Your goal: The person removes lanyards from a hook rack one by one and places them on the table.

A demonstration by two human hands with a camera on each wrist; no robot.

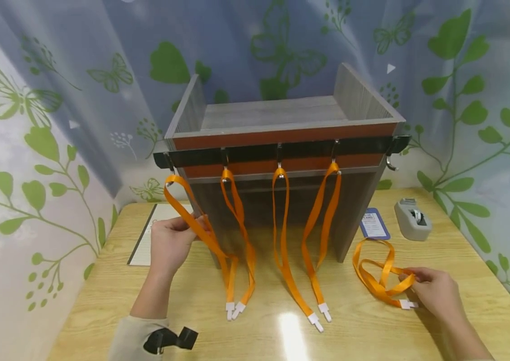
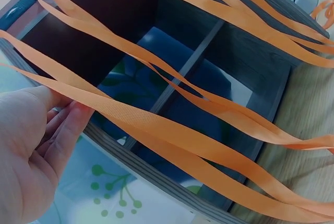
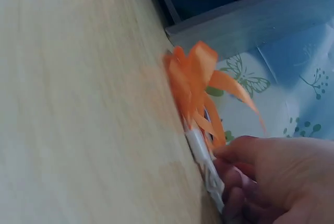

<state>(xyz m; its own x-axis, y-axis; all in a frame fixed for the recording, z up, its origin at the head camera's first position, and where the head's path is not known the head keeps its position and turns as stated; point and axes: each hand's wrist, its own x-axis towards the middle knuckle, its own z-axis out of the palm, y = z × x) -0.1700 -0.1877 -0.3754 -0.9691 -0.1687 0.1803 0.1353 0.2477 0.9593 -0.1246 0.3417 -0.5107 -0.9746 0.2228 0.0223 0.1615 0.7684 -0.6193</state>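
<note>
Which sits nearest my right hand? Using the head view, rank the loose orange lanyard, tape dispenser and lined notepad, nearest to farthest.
1. Loose orange lanyard: on the table, right at the fingers of the right hand.
2. Tape dispenser: on the right, toward the back.
3. Lined notepad: far left, partly behind the left hand.

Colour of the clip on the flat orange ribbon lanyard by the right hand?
The clip is white, clearest in the head view.
</note>
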